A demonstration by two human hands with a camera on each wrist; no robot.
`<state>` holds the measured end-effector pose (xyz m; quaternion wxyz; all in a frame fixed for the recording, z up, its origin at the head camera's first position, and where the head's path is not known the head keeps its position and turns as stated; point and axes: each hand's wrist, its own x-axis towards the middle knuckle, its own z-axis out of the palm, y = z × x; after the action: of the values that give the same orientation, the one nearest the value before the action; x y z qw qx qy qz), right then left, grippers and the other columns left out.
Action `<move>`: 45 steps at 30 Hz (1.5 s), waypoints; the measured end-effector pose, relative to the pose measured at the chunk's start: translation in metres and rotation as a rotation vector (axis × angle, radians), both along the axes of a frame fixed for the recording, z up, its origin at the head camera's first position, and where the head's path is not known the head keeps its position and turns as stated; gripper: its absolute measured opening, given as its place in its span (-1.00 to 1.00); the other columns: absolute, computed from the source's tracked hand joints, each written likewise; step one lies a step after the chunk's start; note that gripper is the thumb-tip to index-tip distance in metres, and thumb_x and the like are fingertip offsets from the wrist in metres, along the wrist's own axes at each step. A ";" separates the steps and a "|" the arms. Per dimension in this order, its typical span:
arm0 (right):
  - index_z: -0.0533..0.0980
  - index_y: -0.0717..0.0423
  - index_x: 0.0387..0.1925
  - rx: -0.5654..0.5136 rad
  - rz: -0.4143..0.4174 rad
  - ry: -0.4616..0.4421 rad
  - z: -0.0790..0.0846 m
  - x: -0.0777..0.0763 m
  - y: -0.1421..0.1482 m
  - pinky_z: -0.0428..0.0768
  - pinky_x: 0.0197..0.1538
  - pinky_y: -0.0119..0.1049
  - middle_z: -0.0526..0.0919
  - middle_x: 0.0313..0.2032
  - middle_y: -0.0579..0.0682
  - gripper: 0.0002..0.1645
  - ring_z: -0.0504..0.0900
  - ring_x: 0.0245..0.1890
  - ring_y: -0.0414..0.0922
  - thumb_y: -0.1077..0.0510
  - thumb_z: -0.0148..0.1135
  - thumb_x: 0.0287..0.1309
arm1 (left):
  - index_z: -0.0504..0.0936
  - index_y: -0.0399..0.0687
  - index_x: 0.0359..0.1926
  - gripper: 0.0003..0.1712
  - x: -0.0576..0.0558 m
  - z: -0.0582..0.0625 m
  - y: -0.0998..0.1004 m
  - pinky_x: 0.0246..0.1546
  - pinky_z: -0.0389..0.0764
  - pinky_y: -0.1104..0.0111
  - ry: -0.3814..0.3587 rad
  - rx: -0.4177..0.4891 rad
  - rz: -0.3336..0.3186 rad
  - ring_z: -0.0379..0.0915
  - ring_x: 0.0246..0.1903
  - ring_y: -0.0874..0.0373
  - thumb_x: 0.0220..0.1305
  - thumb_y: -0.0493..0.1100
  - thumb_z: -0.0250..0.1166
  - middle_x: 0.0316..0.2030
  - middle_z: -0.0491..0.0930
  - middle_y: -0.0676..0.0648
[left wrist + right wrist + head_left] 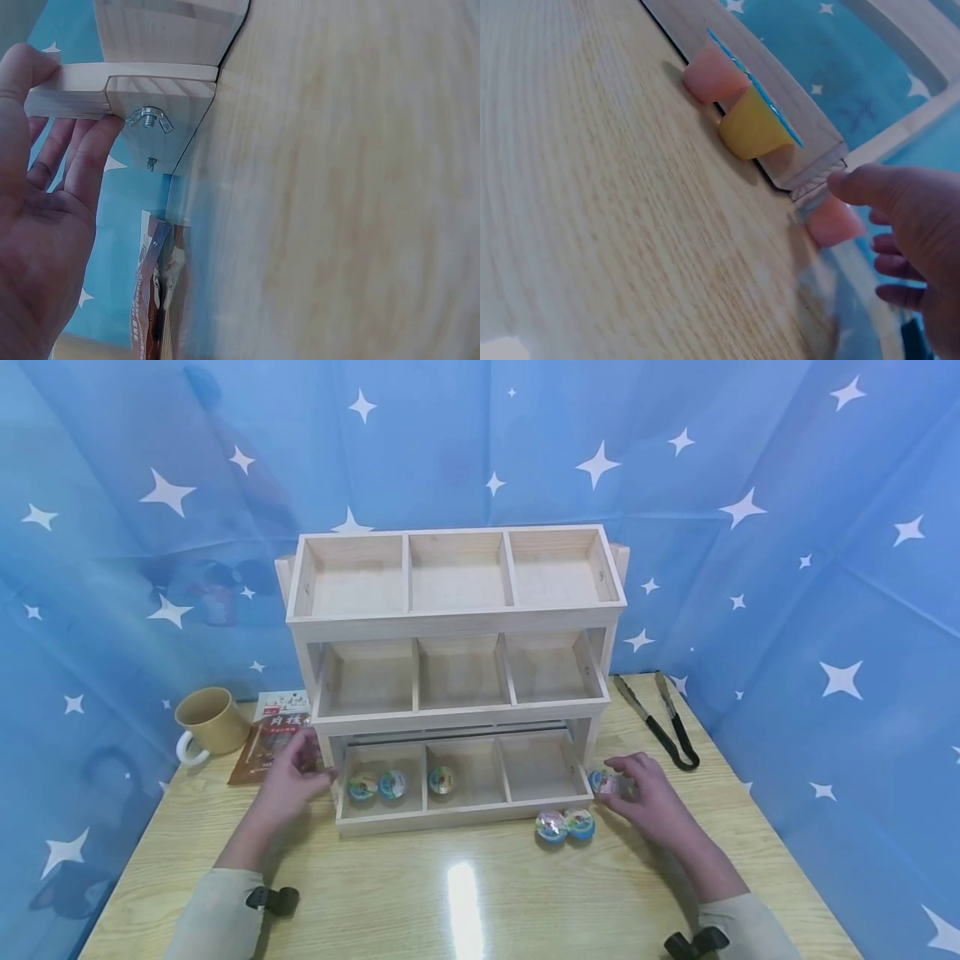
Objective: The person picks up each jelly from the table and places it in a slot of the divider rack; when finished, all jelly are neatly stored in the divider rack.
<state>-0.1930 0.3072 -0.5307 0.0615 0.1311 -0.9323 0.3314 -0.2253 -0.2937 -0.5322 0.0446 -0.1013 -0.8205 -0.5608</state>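
Observation:
A wooden three-tier rack has three compartments in each tray. My left hand grips its left side, with the thumb on the front face and fingers behind the wooden edge. At the rack's lower right corner, my right hand pinches a pink jelly cup between thumb and forefinger; part of the cup is hidden. Beside it, a pink jelly cup and a yellow jelly cup stand on the table against the rack's front. In the bottom tray, two jelly cups sit in the left compartment and one jelly cup in the middle.
A tan mug with a white handle stands at the back left, beside a brown packet. Black-handled tongs lie at the right. A blue star-patterned cloth hangs behind the light wood table.

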 end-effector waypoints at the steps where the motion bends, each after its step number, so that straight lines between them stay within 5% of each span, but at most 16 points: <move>1: 0.58 0.31 0.32 0.004 0.001 0.004 -0.001 0.000 0.000 0.60 0.24 0.32 0.61 0.12 0.18 -0.27 0.56 0.16 0.20 0.13 0.66 0.21 | 0.46 -0.16 0.44 -0.26 0.000 0.000 0.000 0.19 0.67 0.26 -0.001 -0.002 0.001 0.60 0.17 -0.11 0.28 -0.48 0.47 0.20 0.67 -0.29; 19: 0.65 0.28 0.16 0.005 -0.042 0.059 -0.008 0.001 -0.001 0.69 -0.02 -0.17 0.65 -0.03 0.05 -0.38 0.57 -0.04 -0.01 0.29 0.66 0.04 | 0.45 -0.16 0.47 -0.25 -0.001 0.000 0.000 0.22 0.66 0.19 -0.007 -0.014 0.001 0.61 0.16 -0.04 0.30 -0.46 0.48 0.21 0.68 -0.29; 33: 0.66 0.22 0.10 -0.088 0.056 0.324 0.012 0.008 -0.020 0.58 0.05 -0.25 0.67 -0.07 -0.06 -0.34 0.54 -0.03 -0.10 0.42 0.63 -0.15 | 0.46 -0.16 0.44 -0.26 0.000 -0.001 0.000 0.23 0.64 0.21 0.005 -0.016 0.004 0.60 0.19 -0.07 0.29 -0.48 0.47 0.21 0.67 -0.28; 39: 0.68 0.12 0.08 -0.107 0.112 0.290 0.022 0.009 -0.040 0.64 0.01 -0.26 0.66 -0.07 -0.14 -0.35 0.54 -0.02 -0.14 0.42 0.63 -0.15 | 0.45 -0.15 0.46 -0.26 0.000 -0.001 0.001 0.28 0.60 -0.02 -0.003 -0.026 0.011 0.59 0.19 -0.06 0.31 -0.46 0.46 0.21 0.66 -0.27; 45: 0.68 0.08 0.11 -0.096 0.168 0.230 0.025 0.004 -0.060 0.73 0.04 -0.07 0.65 0.01 -0.14 -0.38 0.55 0.03 -0.13 0.35 0.66 -0.04 | 0.44 -0.18 0.47 -0.24 0.000 0.000 0.000 0.32 0.58 0.02 0.001 -0.022 0.009 0.60 0.20 -0.02 0.30 -0.47 0.46 0.23 0.66 -0.29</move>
<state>-0.1885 0.2470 -0.5059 0.1464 0.2425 -0.8880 0.3623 -0.2256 -0.2935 -0.5326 0.0462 -0.0985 -0.8271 -0.5514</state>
